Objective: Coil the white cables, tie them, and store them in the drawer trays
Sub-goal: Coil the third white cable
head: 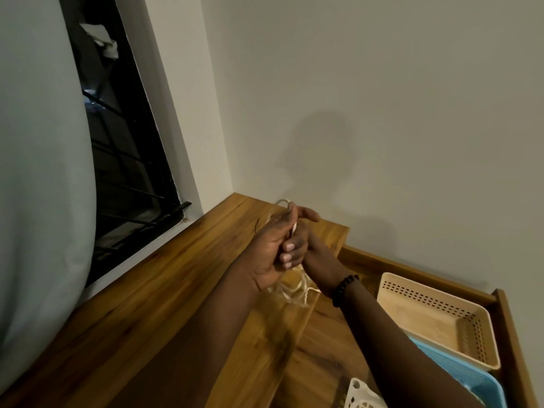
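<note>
White cable (291, 293) | left hand (272, 250) grips coil | right hand (306, 240) pinches

No readable text, label, brand, number or sign showed anywhere in the view.
</note>
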